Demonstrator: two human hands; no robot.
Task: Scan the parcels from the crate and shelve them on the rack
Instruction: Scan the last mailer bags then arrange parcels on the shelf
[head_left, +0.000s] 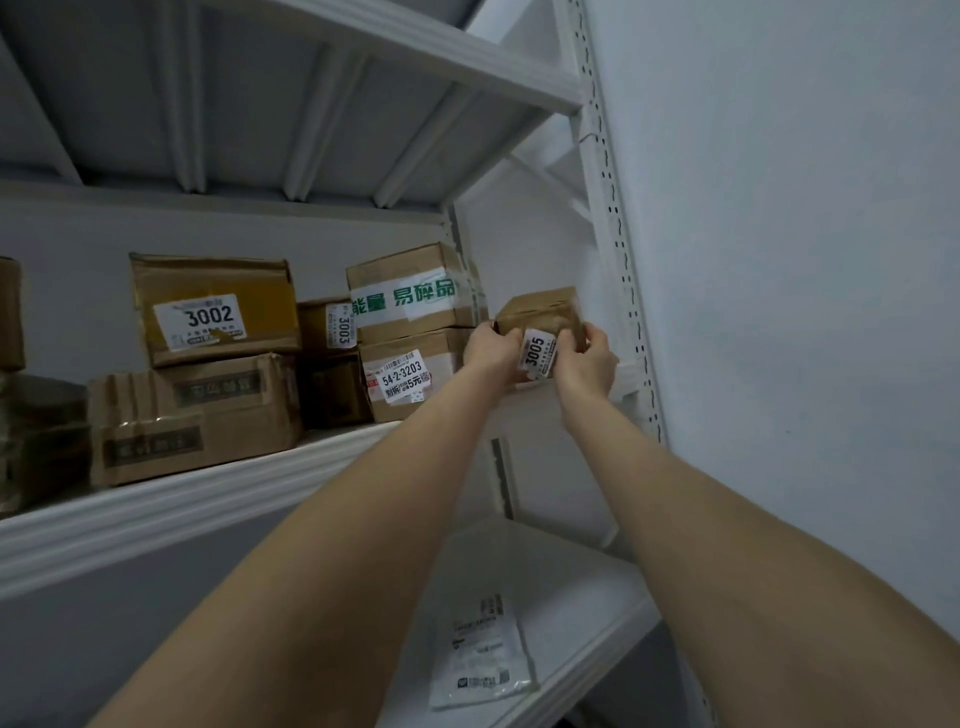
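Item: small parcel (543, 312), brown cardboard, taped, with a white label (537, 352) reading 3005 on its near face.

Location: far right end of the middle shelf (208, 499) of the white rack (618, 234), just right of the stacked boxes and close to the slotted upright. Its underside is hidden by the hands, so contact with the shelf cannot be told.

Grip: held between both hands. The left hand (488, 345) wraps its curled fingers round the parcel's left lower edge. The right hand (584, 358) closes on the right lower edge, fingertips at the label. The parcel sits above and between the two hands, slightly tilted.

Arms: both bare forearms are stretched up and forward from the near bottom, converging at the parcel.

Same shelf, right to left:
- box with green-lettered tape (410, 291), stacked on a box labelled 54-2-3203 (410, 374), touching the left hand
- box labelled 3003 (324, 327), farther back
- box labelled 3002 (213, 306), on top of a low creased box (192, 415)

Lower shelf: a white mailer bag (483, 654) lying flat.

Right: pale wall (779, 260).
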